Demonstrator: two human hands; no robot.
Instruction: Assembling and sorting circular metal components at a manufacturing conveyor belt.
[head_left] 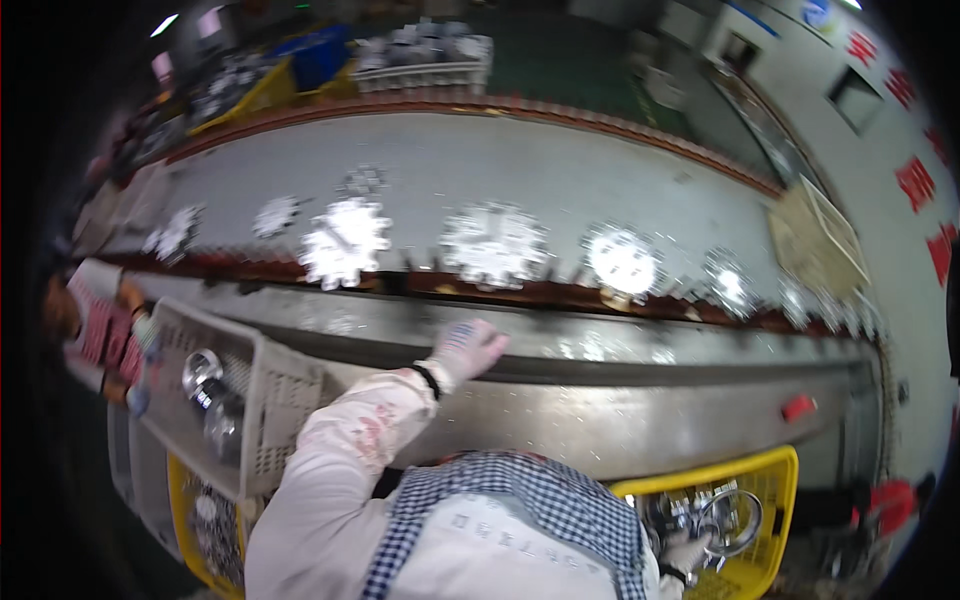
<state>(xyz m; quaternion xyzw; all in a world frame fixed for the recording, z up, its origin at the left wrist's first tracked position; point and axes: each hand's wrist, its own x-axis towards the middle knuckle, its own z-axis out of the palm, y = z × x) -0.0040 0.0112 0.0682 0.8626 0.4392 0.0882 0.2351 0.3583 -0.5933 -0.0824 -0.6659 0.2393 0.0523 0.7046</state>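
My left hand (468,350), in a pale glove, reaches over the metal ledge (480,415) in front of the belt. Its fingers are curled in, and nothing shows in them. Low on the right, my right hand (686,553) is down in a yellow basket (783,500). Its gloved fingers are at the lower edge of a shiny metal ring (742,545) and appear to grip it; other shiny metal parts partly hide them. On the grey belt beyond lie several bright toothed metal discs (493,245), some blurred.
A co-worker's gloved hand (146,335) is by a grey crate (270,400) of metal parts on the left. Below it stands another yellow basket (185,520). A beige crate (815,240) sits at the belt's right end. A small red object (798,408) lies on the ledge.
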